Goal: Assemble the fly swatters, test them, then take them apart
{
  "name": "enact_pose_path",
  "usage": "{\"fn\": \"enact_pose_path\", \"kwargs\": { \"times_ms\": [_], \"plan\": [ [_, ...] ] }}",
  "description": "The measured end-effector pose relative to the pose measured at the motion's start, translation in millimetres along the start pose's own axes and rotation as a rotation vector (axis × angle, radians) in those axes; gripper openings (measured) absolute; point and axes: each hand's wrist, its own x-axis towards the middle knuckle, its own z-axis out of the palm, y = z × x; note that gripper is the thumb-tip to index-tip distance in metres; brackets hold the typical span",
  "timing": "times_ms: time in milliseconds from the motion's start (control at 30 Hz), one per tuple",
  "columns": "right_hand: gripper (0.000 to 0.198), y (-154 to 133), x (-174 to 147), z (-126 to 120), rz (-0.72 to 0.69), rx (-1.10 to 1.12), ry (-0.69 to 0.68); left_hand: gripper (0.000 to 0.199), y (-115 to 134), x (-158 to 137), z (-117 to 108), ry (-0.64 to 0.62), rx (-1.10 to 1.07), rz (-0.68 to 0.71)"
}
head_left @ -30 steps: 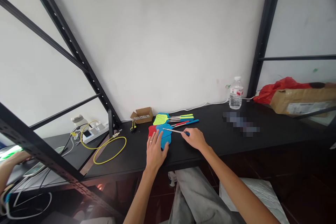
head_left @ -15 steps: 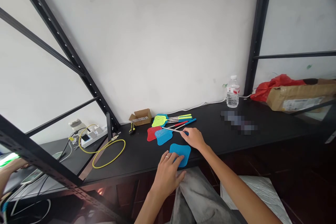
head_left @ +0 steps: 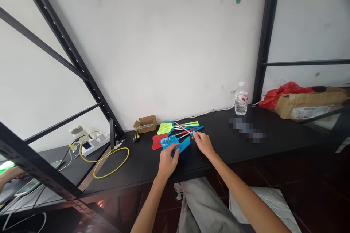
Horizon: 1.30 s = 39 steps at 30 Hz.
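Observation:
My left hand (head_left: 167, 161) pinches a loose blue fly swatter head (head_left: 185, 145), lifted off the shelf and tilted nearly edge-on. In my right hand (head_left: 203, 143) is a fly swatter handle (head_left: 182, 127), a thin metal rod with a blue grip mostly hidden by the fingers. The rod points up and left, and its tip is apart from the head. Behind my hands lie a red fly swatter (head_left: 158, 142) and a blue fly swatter (head_left: 168, 141), side by side. Farther back is a stack of fly swatters with a yellow-green one (head_left: 165, 128) on top.
A small open cardboard box (head_left: 146, 124) and a black-and-yellow tool (head_left: 136, 136) sit left of the swatters. A yellow cable (head_left: 125, 164) loops near a power strip (head_left: 95, 145). At right stand a water bottle (head_left: 241, 100) and a larger carton (head_left: 308, 105). Another person's hand (head_left: 12, 174) shows far left.
My left hand has picked up the blue swatter head from the shelf and raised it toward my right hand. The rod in my right hand has swung to a steeper upward angle.

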Motion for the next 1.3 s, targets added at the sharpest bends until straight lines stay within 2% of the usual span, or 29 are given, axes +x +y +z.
{"fn": "enact_pose_path", "kwargs": {
  "times_ms": [167,333,400,467,567,633,933,1100,1300],
  "plan": [
    [0.048,-1,1,1,0.005,0.015,0.009,0.014,-17,34,14,0.257,-0.097,-0.078],
    [0.045,-1,1,1,-0.014,0.013,0.013,0.014,-47,52,15,0.550,-0.375,-0.323],
    [0.044,-2,0,1,-0.025,0.014,0.005,0.022,-55,53,13,0.647,-0.500,-0.396],
    [0.043,-2,-1,0,-0.030,0.014,-0.002,0.041,-60,52,11,0.701,-0.616,-0.425],
    [0.041,-3,-2,-1,-0.035,0.020,-0.001,0.076,-63,50,11,0.681,-0.720,-0.437],
    [0.041,-3,-2,-1,-0.035,0.021,-0.003,0.085,-64,50,13,0.648,-0.740,-0.444],
    [0.036,2,0,3,-0.029,0.011,-0.025,0.060,-68,51,13,0.559,-0.687,-0.506],
    [0.020,4,2,3,-0.021,0.005,-0.017,0.053,-69,51,14,0.573,-0.739,-0.508],
    [0.018,3,3,3,-0.029,0.095,0.015,0.053,-71,53,11,0.669,-0.949,-0.567]
  ]
}}
